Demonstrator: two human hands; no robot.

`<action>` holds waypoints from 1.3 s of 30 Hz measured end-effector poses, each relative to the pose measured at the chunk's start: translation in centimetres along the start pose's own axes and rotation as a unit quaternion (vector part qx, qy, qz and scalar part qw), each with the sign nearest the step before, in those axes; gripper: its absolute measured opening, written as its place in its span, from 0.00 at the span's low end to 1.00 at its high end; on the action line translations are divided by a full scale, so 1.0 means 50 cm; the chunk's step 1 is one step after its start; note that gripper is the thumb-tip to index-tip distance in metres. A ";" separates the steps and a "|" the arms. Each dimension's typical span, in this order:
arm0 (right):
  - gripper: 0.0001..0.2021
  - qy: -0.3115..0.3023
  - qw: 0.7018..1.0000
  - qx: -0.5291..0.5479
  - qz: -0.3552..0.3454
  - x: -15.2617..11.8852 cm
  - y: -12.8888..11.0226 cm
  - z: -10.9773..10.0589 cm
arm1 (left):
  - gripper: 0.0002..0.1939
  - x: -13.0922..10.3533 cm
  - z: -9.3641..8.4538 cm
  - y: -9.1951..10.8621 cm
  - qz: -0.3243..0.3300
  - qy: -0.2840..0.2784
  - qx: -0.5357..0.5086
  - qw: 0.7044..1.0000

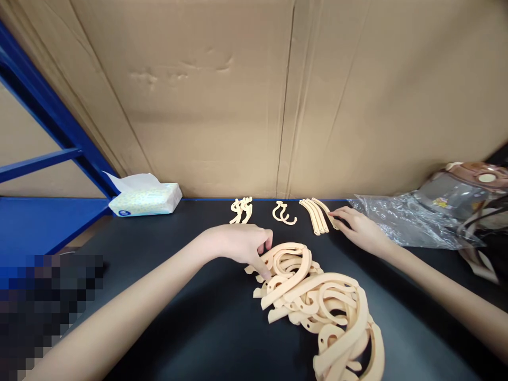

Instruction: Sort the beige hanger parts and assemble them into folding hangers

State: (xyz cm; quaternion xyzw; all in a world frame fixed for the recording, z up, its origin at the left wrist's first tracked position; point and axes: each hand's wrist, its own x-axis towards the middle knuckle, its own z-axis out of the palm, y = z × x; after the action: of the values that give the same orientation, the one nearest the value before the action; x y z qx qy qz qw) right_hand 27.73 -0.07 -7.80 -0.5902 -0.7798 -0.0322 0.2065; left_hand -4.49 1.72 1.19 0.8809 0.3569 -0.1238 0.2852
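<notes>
A heap of curved beige pieces (333, 301) spreads from the middle of the black table toward its front edge. My left hand (250, 247) is at the heap's upper left, fingers apart, thumb and fingertips touching the pieces there. Farther back, my right hand (357, 226) has its fingertips on the end of a long curved piece (323, 206), beside a row of similar strips (314, 217). Left of that row lie a few hook-shaped pieces (284, 212), and farther left a small group of wavy pieces (241, 210).
A tissue pack (146, 201) sits at the back left by a blue metal frame (59, 121). Clear plastic wrap (413, 222) and a transparent jug with a brown lid (456, 185) are at the right. Cardboard (218, 106) stands behind the table.
</notes>
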 end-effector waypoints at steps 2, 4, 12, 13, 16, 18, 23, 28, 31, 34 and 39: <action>0.17 0.002 1.000 0.012 -0.001 0.005 -0.001 0.002 | 0.21 0.005 0.005 -0.002 -0.014 -0.022 -0.035 0.999; 0.18 0.004 1.000 0.022 -0.002 0.008 -0.008 0.000 | 0.19 0.012 0.007 -0.010 -0.017 -0.025 -0.073 0.997; 0.15 0.005 0.972 0.235 -0.031 0.029 -0.150 -0.058 | 0.10 0.022 -0.033 -0.001 0.031 0.024 -0.213 0.976; 0.17 0.001 0.957 0.287 -0.025 0.037 -0.173 -0.067 | 0.09 0.025 -0.039 0.005 0.045 0.050 -0.262 0.963; 0.16 -0.008 0.928 0.371 -0.007 0.068 -0.220 -0.093 | 0.09 0.040 -0.056 0.020 0.081 0.169 -0.406 0.894; 0.15 0.016 0.923 0.385 0.007 0.090 -0.235 -0.109 | 0.10 0.052 -0.062 0.026 0.090 0.248 -0.447 0.855; 0.18 0.022 0.905 0.424 0.029 0.127 -0.244 -0.131 | 0.12 0.079 -0.061 0.046 0.105 0.366 -0.400 0.834; 0.15 0.064 0.935 0.349 0.023 0.138 -0.250 -0.153 | 0.17 0.097 -0.056 0.064 0.148 0.461 -0.283 0.828; 0.14 0.114 0.981 0.155 0.019 0.138 -0.256 -0.164 | 0.18 0.105 -0.057 0.071 0.125 0.487 -0.196 0.842; 0.13 0.113 0.993 -0.040 0.022 0.135 -0.262 -0.159 | 0.19 0.113 -0.054 0.076 0.092 0.481 -0.163 0.856; 0.14 0.064 0.991 -0.117 -0.023 0.131 -0.250 -0.136 | 0.18 0.108 -0.020 0.084 0.071 0.473 -0.139 0.867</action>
State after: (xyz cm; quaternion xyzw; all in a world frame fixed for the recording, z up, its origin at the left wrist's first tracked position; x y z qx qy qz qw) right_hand 16.58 0.11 3.18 -0.5891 -0.7691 -0.1656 0.1842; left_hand 2.30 2.89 1.46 0.8082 0.3994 0.3785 0.2096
